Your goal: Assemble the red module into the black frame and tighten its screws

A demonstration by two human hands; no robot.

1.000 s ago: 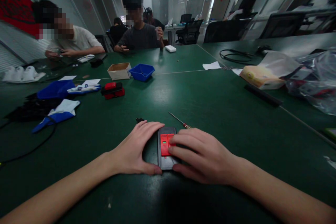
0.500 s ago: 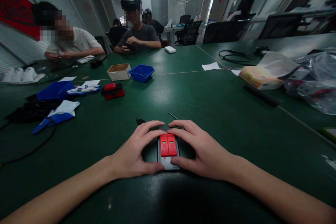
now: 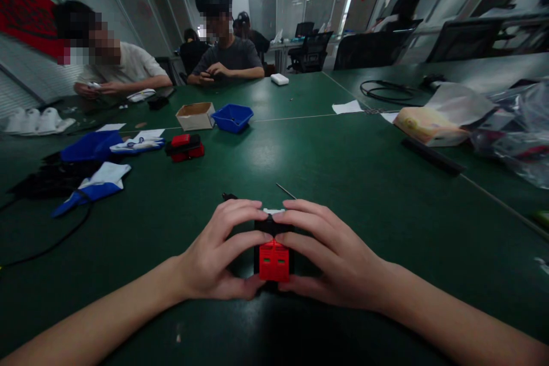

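Between my hands is a red-and-black surge protector [image 3: 274, 263], its red double face with two small green windows turned toward me. My left hand [image 3: 218, 249] grips its left side, fingertips on top and thumb low at the near edge. From the right, my right hand [image 3: 330, 249] grips it the same way, with the index fingertips of both hands nearly meeting over the red part. A light-coloured piece shows at its far end. Just beyond my fingers lie a thin metal rod [image 3: 285, 190] and a small black item [image 3: 229, 197], partly hidden.
A similar red-and-black block [image 3: 185, 147] sits ahead to the left. Behind it are a cardboard box [image 3: 195, 116] and a blue bin [image 3: 233, 118]. Blue-white gloves [image 3: 100, 181] lie left; plastic bags [image 3: 514, 137] and a black bar [image 3: 432, 156] lie right. Two people sit across the green table.
The surge protector has been tipped in my hands, so its red face now sits lower and nearer me, and its black top shows. Both hands stay around it, with fingers shifted.
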